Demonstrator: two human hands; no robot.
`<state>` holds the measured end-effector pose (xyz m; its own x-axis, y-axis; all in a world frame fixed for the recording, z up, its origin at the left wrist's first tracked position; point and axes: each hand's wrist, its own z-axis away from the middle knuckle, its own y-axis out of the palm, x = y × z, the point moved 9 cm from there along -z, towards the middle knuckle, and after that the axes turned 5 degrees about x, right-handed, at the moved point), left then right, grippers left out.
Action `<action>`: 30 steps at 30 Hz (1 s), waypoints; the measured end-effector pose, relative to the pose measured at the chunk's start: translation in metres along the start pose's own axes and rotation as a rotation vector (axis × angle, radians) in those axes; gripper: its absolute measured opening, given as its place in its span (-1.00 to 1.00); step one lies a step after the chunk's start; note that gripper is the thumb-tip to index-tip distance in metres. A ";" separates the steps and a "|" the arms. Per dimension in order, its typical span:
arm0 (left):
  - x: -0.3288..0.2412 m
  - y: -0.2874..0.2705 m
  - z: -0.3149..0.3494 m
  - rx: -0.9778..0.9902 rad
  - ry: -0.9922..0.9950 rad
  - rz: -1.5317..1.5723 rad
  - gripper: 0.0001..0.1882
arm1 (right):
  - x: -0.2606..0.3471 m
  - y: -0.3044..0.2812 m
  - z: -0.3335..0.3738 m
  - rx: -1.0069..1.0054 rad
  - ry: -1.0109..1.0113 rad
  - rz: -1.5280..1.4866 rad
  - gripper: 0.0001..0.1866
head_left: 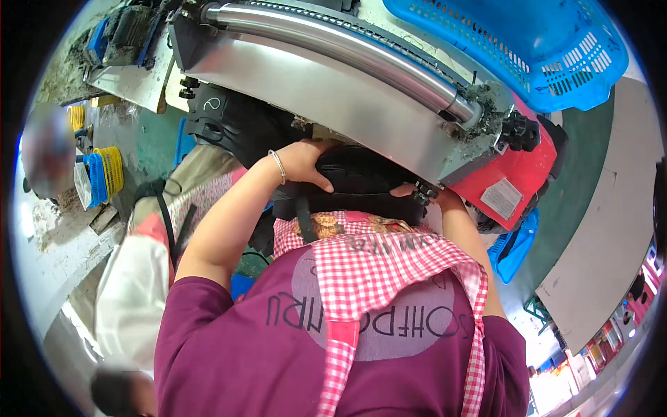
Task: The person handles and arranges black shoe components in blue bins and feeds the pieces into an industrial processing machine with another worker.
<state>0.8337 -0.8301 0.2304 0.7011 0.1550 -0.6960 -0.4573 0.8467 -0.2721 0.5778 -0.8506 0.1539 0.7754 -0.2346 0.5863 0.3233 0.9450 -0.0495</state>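
Purple shirt [417,379] lower centre; left hand [306,165] and right hand [443,197] touch black material [347,182], grips unclear, close below steel panel [326,87] edge; blue basket [590,66] upper right

Left grip [306,161] and right grip [445,199] reach forward, thumbs [324,183] inward.

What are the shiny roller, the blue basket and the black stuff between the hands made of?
The roller looks like polished metal: it's silver with bright, streaky reflections. The blue basket is probably plastic, smooth and slightly glossy, one colour with slots through its sides. The black stuff looks soft and mostly dull, with creases; maybe cloth or leather, I can't tell which.
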 end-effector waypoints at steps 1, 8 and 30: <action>0.013 -0.004 0.000 -0.124 -0.086 -0.129 0.09 | 0.008 -0.002 0.003 -0.030 -0.025 -0.005 -0.07; -0.035 -0.012 0.034 -0.578 -0.011 -0.511 0.05 | 0.043 -0.018 0.026 -0.220 -0.154 0.015 -0.07; -0.080 0.087 0.143 -0.378 0.302 0.211 -0.73 | 0.043 -0.008 0.060 -0.449 -0.116 0.165 -0.04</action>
<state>0.8159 -0.6965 0.3576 0.4096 0.1015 -0.9066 -0.7759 0.5615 -0.2877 0.5766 -0.8543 0.2282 0.7785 -0.0392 0.6265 0.4232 0.7699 -0.4776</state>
